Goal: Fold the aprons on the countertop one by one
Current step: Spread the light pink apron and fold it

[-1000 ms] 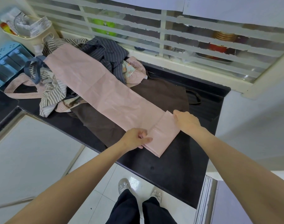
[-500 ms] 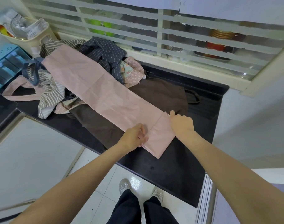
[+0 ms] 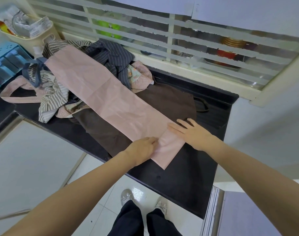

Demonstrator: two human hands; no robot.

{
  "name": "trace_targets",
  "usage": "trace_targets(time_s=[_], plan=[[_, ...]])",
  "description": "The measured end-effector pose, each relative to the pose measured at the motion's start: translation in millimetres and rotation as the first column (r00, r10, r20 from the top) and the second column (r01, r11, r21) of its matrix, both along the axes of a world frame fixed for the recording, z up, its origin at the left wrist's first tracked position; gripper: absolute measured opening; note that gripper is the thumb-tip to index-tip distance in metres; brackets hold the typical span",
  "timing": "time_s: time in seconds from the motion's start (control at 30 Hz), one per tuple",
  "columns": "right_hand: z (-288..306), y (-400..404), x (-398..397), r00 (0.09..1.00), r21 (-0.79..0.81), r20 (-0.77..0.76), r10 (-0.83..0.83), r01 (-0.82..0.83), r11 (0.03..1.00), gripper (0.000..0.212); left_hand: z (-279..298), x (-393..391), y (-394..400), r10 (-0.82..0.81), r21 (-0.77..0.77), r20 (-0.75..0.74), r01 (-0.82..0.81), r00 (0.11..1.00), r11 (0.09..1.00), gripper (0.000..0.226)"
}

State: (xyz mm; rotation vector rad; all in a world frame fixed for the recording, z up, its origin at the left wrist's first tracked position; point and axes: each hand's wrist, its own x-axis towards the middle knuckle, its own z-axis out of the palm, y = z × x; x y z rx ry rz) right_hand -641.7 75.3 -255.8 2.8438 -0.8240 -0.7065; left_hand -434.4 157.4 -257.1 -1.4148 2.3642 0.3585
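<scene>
— Black worktop [image 3: 187,181] under a barred window, cloth heaped at its far left. Which one is being folded?

— That pink apron [image 3: 101,97], laid out as a long narrow strip from the back left down to the near edge. Its near end is turned over into a small flap.

— How will it handle?

— Light and limp, I judge. It shows creases, drapes over the pile beneath, and has no stiffness of its own, so it will slide on the brown apron [image 3: 162,101] unless pinned.

— And the hands?

— The right hand [image 3: 193,133] lies flat, fingers spread, pressing the flap near the fold line. The left hand [image 3: 142,147] rests on the flap's left edge; its fingertips are tucked at the cloth, perhaps pinching, I cannot tell.

— Where to take hold?

— At the two corners of the folded end, probably, lifting both evenly.

— What else is around?

— Striped aprons [image 3: 111,57] bunched behind, and a beige bin [image 3: 38,38] in the corner.
</scene>
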Motion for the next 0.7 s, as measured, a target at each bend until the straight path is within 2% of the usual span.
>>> trace_targets(time_s=[0.1,0.2,0.27,0.37,0.43,0.47,0.5,0.57,0.67,0.7], plan=[[7.1,-3.5,9.6,1.000,0.025,-0.021,-0.007,0.008,1.000,0.080,9.4,6.6,6.3,0.035,0.069,-0.104,-0.028,0.994,0.997,0.044],[13.2,-6.9,22.1,0.977,0.166,0.099,-0.186,0.168,0.972,0.064,14.7,19.1,11.0,0.108,0.155,-0.246,-0.070,0.963,0.985,0.034],[27.0,-15.0,30.8,0.940,0.340,0.101,-0.326,0.276,0.899,0.053,12.4,27.1,13.1,0.177,0.207,-0.318,-0.114,0.931,0.972,0.035],[44.6,-37.5,41.5,0.902,0.526,-0.018,-0.432,0.376,0.763,0.037,9.8,33.3,21.3,0.311,0.263,-0.404,-0.217,0.860,0.940,0.048],[48.3,-47.4,45.2,0.829,0.647,-0.078,-0.553,0.464,0.605,0.026,11.5,35.4,26.7,0.429,0.323,-0.441,-0.307,0.788,0.895,0.060],[46.9,-50.2,46.2,0.779,0.691,-0.099,-0.619,0.502,0.521,0.023,12.8,35.6,28.4,0.503,0.364,-0.450,-0.362,0.738,0.858,0.063],[45.0,-51.4,49.0,0.739,0.700,-0.098,-0.667,0.528,0.481,0.022,12.7,36.8,29.4,0.581,0.404,-0.461,-0.425,0.671,0.810,0.062],[36.9,-49.6,54.0,0.675,0.670,-0.069,-0.735,0.577,0.467,0.021,11.7,38.8,29.7,0.725,0.489,-0.468,-0.535,0.506,0.689,0.050],[29.4,-38.8,67.0,0.636,0.605,-0.013,-0.771,0.619,0.501,0.022,11.1,40.7,30.2,0.904,0.749,-0.415,-0.524,0.106,0.406,0.033],[27.3,-36.0,71.9,0.621,0.582,-0.003,-0.784,0.639,0.504,0.023,11.6,41.1,29.5,0.929,0.804,-0.370,-0.498,0.004,0.323,0.032]])
